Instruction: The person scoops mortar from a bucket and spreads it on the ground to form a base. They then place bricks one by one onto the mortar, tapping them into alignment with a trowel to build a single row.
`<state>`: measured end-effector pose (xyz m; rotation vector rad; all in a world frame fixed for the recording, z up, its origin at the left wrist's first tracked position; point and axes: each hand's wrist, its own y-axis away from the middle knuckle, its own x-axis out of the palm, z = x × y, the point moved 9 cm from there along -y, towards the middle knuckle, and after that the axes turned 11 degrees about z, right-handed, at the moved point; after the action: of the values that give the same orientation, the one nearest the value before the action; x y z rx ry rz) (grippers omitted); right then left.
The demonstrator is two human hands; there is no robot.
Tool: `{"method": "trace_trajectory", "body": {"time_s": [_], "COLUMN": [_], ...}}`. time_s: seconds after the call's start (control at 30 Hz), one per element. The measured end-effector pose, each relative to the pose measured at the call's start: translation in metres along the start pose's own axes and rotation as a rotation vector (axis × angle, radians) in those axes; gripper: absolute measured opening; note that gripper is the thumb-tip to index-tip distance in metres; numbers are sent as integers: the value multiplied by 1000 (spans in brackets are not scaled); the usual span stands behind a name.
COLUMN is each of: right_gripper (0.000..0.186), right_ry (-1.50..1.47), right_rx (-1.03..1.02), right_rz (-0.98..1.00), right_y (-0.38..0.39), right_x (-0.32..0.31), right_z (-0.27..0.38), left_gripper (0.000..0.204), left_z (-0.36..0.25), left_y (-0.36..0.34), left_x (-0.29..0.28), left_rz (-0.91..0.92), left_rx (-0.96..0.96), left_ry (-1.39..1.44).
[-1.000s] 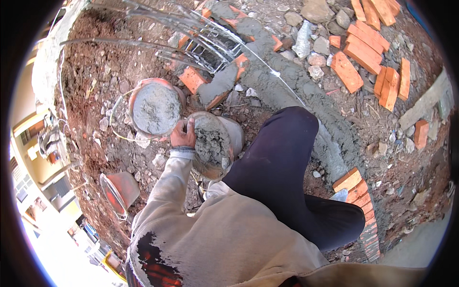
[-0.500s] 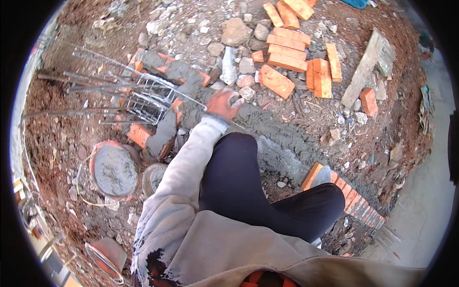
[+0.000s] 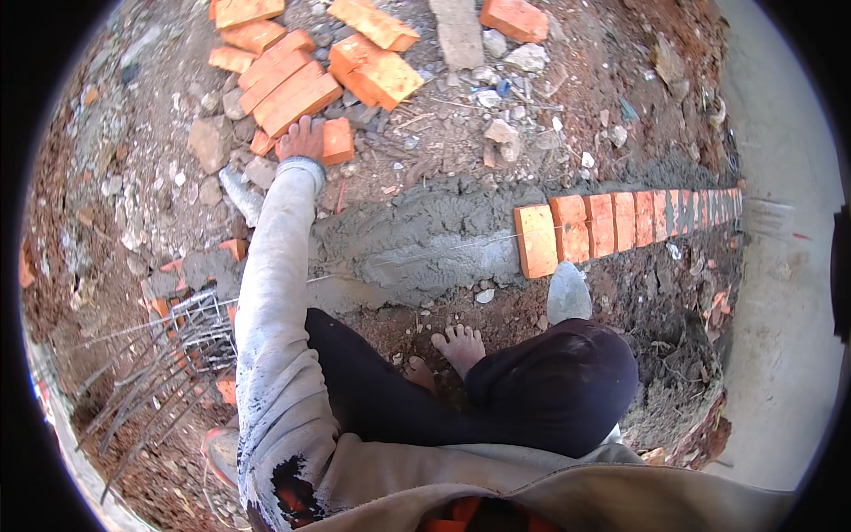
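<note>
My left hand (image 3: 301, 139) reaches far out over the ground, its fingers closed round the left end of an orange brick (image 3: 338, 142). Just beyond it lies a stack of orange bricks (image 3: 288, 84). A row of bricks (image 3: 599, 223) stands on edge along the wall line, its near end meeting a bed of wet grey mortar (image 3: 417, 239). A taut string (image 3: 479, 243) runs over the mortar and bricks. Beside my bent right knee, a trowel blade (image 3: 568, 295) shows; its handle is hidden. My right hand is out of sight.
Steel reinforcing bars (image 3: 164, 377) jut out at the left. Loose bricks (image 3: 372, 71), a grey plank (image 3: 457, 35) and stones (image 3: 211, 142) lie at the far side. A smooth concrete strip (image 3: 780, 266) borders the right. My bare foot (image 3: 459, 348) is near the mortar.
My left hand has moved from above the mortar near the bars out to the brick and closed on it. The view has swung right, showing more of the brick row.
</note>
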<state>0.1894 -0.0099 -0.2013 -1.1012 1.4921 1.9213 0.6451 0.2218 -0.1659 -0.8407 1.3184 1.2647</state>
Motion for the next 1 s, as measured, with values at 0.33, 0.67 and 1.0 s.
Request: {"method": "trace_trajectory", "body": {"time_s": [0.33,0.67,1.0], "right_gripper": [24,98,124], "right_ry": [-221,-1198,-995], "right_rx": [-102,-94,-225], "right_rz": [187,-316,-121], "right_y": [0,61,37], "right_x": [-27,-178,-148], "right_z": [5,-160,-131], "left_gripper": [83,87,76], "left_z": [-26,-217,-319], "left_y": [94,223,263], "left_x": [-133,-109,-112], "left_rz": [-74,575,396], "left_rx": [229,606,1071], "left_ry": [681,1207,569]}}
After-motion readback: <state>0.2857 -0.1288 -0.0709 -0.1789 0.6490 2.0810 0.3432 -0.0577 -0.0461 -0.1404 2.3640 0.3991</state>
